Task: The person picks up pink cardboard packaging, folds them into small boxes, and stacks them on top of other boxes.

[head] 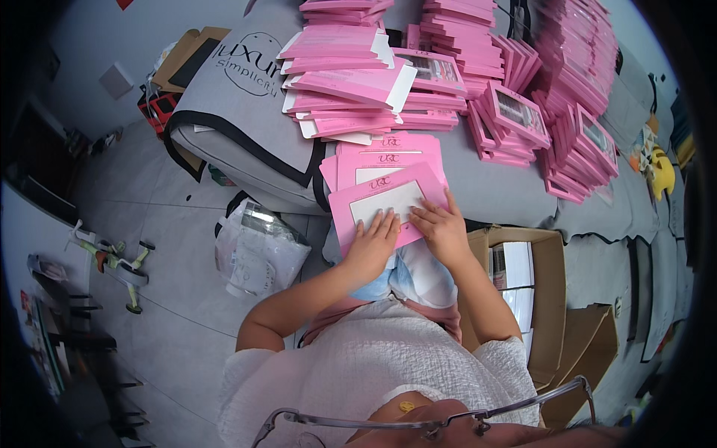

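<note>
A pink flat cardboard box blank [386, 205] with a white rectangular window panel lies tilted over my lap. My left hand [374, 243] rests flat on its lower left part, fingertips on the white panel. From the right, my right hand [442, 227] lies over the panel's right end and the card's edge, fingers spread. What is under the palms is hidden. Just beyond, more pink printed cards [392, 144] are fanned in a stack, partly covered by the one under my hands.
Pink folded boxes with white flaps [347, 84] are piled on the grey sofa [493, 196]. Windowed pink boxes [515, 115] stand stacked farther right. An open carton [546, 280] holds white bundles at my right. A plastic bag [260, 252] and a child's tricycle [120, 263] are on the floor at left.
</note>
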`<state>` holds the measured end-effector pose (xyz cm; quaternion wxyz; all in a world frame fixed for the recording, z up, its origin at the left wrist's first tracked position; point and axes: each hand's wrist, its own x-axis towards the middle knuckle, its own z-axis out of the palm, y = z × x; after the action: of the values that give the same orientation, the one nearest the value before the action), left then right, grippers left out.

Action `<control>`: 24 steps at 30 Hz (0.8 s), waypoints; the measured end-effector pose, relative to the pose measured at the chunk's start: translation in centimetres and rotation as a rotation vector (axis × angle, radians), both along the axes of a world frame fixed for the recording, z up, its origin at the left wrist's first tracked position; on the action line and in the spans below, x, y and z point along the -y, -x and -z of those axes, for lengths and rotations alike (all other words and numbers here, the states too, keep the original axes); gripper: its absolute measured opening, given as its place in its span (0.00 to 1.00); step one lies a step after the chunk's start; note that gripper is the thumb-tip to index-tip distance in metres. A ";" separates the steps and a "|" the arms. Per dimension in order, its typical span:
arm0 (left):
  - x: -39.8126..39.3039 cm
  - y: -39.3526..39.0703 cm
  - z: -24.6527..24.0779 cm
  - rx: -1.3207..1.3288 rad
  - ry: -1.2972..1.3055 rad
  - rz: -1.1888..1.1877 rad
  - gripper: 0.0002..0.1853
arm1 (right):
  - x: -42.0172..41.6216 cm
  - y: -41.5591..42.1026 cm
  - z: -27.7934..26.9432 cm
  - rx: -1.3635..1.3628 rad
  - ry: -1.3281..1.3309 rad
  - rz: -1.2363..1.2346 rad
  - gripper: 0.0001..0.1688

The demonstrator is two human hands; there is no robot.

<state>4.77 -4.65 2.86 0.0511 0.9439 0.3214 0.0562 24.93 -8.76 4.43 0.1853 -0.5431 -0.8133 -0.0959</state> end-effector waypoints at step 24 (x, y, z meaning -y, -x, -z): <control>4.0 4.2 -9.9 0.507 0.397 0.097 0.31 | 5.8 0.5 -9.4 -0.963 0.171 -0.090 0.18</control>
<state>0.55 -8.69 12.73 0.3152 0.8856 0.2578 0.2232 24.38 -14.58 13.82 0.4990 -0.5033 -0.6630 0.2412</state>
